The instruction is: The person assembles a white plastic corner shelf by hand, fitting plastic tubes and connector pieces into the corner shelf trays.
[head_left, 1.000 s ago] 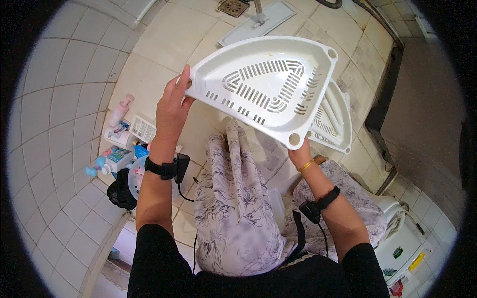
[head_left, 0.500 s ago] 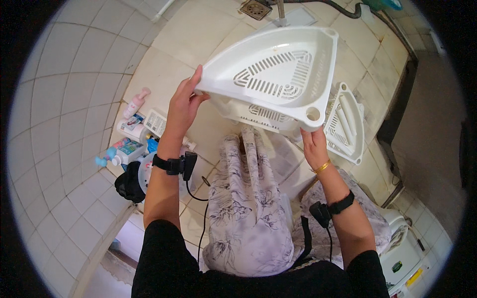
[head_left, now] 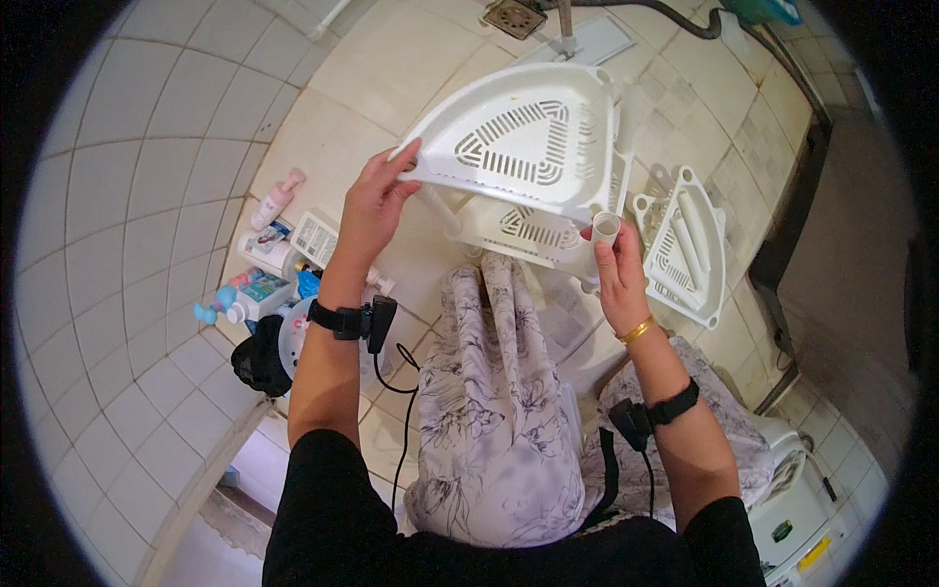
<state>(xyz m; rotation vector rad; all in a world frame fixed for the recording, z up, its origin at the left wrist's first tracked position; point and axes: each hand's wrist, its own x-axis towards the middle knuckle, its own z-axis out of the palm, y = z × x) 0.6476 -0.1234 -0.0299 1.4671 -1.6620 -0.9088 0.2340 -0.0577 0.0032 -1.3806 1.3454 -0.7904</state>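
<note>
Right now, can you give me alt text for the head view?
The left hand grips the left corner of an upper white tray above a lower tray; the right hand holds a hollow white tube by the upper tray's near right corner. At right, another slotted tray holds long white tubes; bottles are near the left wall.

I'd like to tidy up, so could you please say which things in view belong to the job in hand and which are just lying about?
Belong to the job:
upper white tray, held by the left hand
white tube, gripped by the right hand
lower white tray, underneath
floor tray with tubes, probably

Just lying about:
pink bottle
dark hose
flat mop head
</note>
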